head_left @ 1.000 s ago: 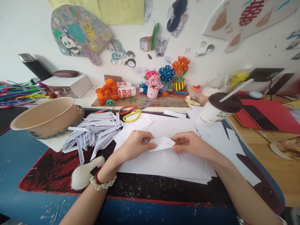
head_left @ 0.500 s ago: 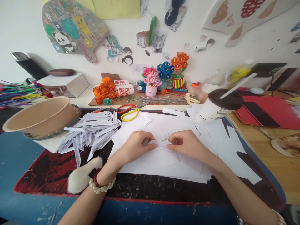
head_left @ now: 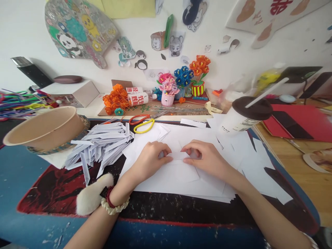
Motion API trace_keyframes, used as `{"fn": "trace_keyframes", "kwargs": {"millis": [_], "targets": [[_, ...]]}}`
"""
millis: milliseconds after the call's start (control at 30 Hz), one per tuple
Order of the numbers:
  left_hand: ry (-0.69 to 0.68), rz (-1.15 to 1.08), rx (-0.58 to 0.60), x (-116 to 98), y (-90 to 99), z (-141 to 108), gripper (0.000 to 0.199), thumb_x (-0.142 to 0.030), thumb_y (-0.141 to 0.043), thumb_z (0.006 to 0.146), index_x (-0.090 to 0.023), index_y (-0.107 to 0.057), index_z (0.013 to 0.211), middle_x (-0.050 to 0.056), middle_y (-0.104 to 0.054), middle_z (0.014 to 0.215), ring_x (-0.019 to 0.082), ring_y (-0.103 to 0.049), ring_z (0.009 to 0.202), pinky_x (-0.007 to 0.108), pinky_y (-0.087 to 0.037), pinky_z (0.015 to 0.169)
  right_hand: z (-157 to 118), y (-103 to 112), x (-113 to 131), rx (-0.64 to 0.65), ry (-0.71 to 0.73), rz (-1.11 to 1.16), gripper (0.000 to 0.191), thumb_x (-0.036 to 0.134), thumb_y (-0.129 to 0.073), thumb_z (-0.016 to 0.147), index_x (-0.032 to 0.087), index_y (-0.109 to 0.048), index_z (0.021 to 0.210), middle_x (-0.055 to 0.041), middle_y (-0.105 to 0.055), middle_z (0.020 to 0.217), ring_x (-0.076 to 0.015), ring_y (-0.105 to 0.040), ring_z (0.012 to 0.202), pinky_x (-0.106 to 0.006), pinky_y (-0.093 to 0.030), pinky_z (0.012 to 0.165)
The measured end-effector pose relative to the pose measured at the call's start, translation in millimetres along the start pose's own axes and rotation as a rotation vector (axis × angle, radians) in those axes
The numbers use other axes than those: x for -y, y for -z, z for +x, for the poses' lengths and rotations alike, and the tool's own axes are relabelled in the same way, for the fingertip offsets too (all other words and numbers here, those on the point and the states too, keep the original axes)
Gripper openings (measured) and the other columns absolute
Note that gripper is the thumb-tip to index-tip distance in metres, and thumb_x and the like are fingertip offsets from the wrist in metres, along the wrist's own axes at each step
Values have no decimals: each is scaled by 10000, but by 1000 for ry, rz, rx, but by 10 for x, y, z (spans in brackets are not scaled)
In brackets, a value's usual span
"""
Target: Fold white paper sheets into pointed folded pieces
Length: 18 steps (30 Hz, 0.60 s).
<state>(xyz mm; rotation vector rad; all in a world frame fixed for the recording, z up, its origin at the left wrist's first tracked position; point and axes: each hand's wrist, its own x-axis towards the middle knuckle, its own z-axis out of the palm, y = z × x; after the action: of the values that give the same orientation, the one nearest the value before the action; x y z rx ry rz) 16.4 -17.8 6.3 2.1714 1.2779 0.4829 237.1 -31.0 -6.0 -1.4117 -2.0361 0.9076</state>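
Note:
A small folded white paper piece (head_left: 177,156) is pinched between the fingertips of my left hand (head_left: 155,157) and my right hand (head_left: 201,155). It lies low over a stack of white paper sheets (head_left: 160,178) on the dark mat. To the left of my left hand is a pile of folded white paper strips (head_left: 103,143). Scissors (head_left: 143,125) with one red and one yellow handle rest behind my left hand. My left wrist wears a cream scrunchie and a dark red band.
A beige bowl (head_left: 44,129) stands at the left. A white cup (head_left: 241,117) with a dark lid and straw is at the back right. Behind stand flower pots (head_left: 198,88) and orange flowers (head_left: 116,98). A fluffy white object (head_left: 90,199) touches my left forearm.
The paper piece between my hands now shows a wider flat face. The fingers of my right hand have lifted and spread slightly around its right end. The view has shifted a little.

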Motion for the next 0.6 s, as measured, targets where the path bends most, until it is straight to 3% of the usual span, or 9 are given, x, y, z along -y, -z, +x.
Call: {"fn": "trace_keyframes", "kwargs": {"millis": [333, 533, 600], "targets": [[-76, 23, -101, 65, -93, -33, 87, -115, -675, 798, -192, -650, 829, -10, -655, 810, 148, -552, 733, 293, -401, 746, 61, -59, -19, -30, -53, -30, 76, 227, -706, 740, 219, -633, 724, 7, -582, 690, -146, -484, 604, -288, -402, 581], [-71, 45, -146, 11, -108, -37, 134, -67, -672, 784, -193, -668, 829, 8, -660, 817, 180, -557, 803, 317, -420, 766, 74, -37, -15, -19, -12, -2, 146, 220, -702, 755, 251, -691, 898, -2, -611, 802, -137, -477, 602, -284, -420, 581], [-89, 30, -156, 1, -109, -37, 142, -46, -667, 778, -188, -670, 793, 8, -650, 784, 177, -554, 793, 300, -434, 736, 71, -38, -17, -16, 19, 19, 111, 209, -692, 771, 248, -695, 874, -3, -608, 790, -140, -488, 617, -285, -434, 593]]}}
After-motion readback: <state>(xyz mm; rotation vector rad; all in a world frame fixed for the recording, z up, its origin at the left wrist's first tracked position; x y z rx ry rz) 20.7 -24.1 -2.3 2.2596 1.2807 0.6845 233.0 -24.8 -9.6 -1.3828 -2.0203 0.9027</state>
